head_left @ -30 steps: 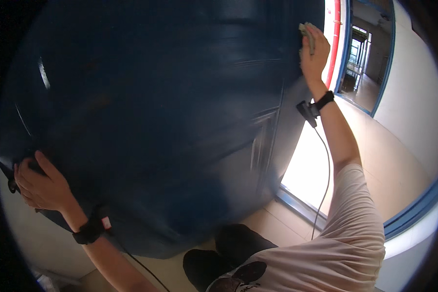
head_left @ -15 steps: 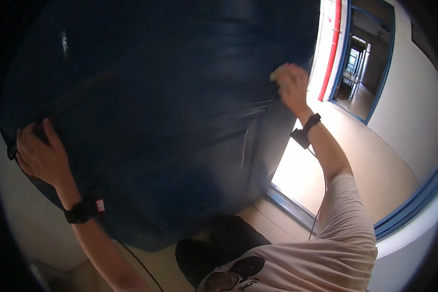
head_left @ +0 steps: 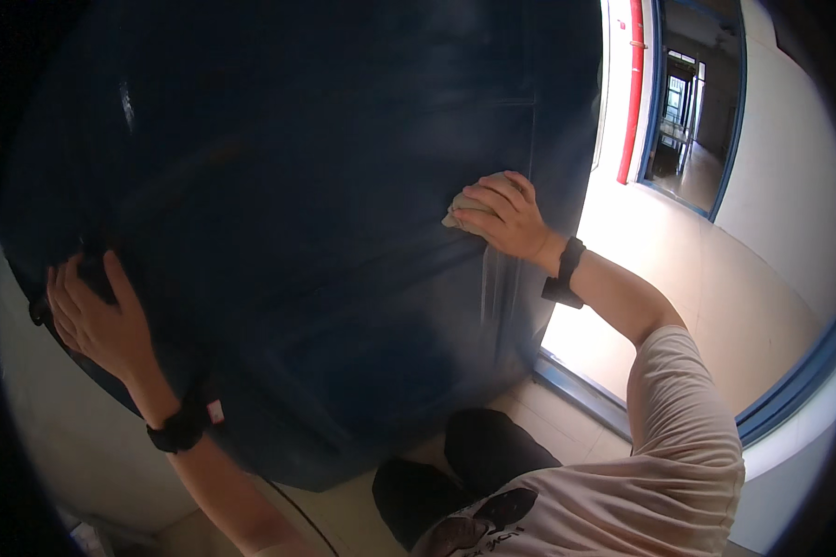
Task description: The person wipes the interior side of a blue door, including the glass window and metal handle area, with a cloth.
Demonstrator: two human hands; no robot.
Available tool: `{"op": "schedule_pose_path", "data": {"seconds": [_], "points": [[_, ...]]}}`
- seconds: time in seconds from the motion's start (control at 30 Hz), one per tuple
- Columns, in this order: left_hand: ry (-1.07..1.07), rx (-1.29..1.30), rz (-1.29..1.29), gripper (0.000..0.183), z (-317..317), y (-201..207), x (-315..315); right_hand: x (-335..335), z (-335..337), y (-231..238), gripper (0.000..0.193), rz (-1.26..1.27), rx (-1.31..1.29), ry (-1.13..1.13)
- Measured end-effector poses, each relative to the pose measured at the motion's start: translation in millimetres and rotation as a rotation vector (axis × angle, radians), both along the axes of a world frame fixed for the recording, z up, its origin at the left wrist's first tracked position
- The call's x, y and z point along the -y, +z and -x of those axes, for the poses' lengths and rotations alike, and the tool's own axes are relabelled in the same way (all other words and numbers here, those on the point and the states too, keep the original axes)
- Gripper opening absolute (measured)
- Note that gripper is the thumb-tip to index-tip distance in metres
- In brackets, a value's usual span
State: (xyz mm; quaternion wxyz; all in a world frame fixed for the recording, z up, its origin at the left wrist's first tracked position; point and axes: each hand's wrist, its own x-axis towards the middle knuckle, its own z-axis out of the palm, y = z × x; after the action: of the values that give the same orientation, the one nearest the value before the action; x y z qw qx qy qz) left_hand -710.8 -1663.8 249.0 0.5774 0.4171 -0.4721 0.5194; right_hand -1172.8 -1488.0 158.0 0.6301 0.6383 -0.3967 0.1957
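Observation:
A dark blue panelled door [head_left: 344, 269] fills most of the view. My right hand [head_left: 511, 213] is closed on a pale, bunched cloth [head_left: 474, 206] and presses it against the door's face, right of the middle. My left hand [head_left: 102, 316] lies near the door's left edge, fingers stretched out, beside a dark door handle [head_left: 97, 269] that it partly hides. Black straps with small devices circle both wrists.
Right of the door is a bright doorway with a blue metal sill [head_left: 581, 395]. Beyond it stand a red pipe [head_left: 633, 93], a white wall [head_left: 780, 158] and another blue-framed doorway [head_left: 697, 102]. My dark-clad knees [head_left: 497, 446] are close to the door's bottom edge.
My right hand has moved with the cloth from near the door's right edge leftward and down across its face. The left hand stays by the handle, while the whole view has shifted slightly.

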Motion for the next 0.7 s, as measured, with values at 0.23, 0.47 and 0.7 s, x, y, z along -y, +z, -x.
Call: {"op": "schedule_pose_path", "data": {"seconds": [0.23,0.47,0.7], "points": [[-0.051,-0.015,-0.116,0.044,-1.3,-1.3,-13.1,12.4,-14.3,89.7,0.041,0.426,0.469,-0.051],[0.048,-0.061,0.014,0.041,-8.9,2.9,-14.4,22.3,-47.9,45.8,0.040,0.259,0.292,0.148],[-0.036,-0.020,0.037,0.044,2.0,3.1,-10.3,-24.1,16.3,76.3,0.038,0.282,0.355,-0.064]]}}
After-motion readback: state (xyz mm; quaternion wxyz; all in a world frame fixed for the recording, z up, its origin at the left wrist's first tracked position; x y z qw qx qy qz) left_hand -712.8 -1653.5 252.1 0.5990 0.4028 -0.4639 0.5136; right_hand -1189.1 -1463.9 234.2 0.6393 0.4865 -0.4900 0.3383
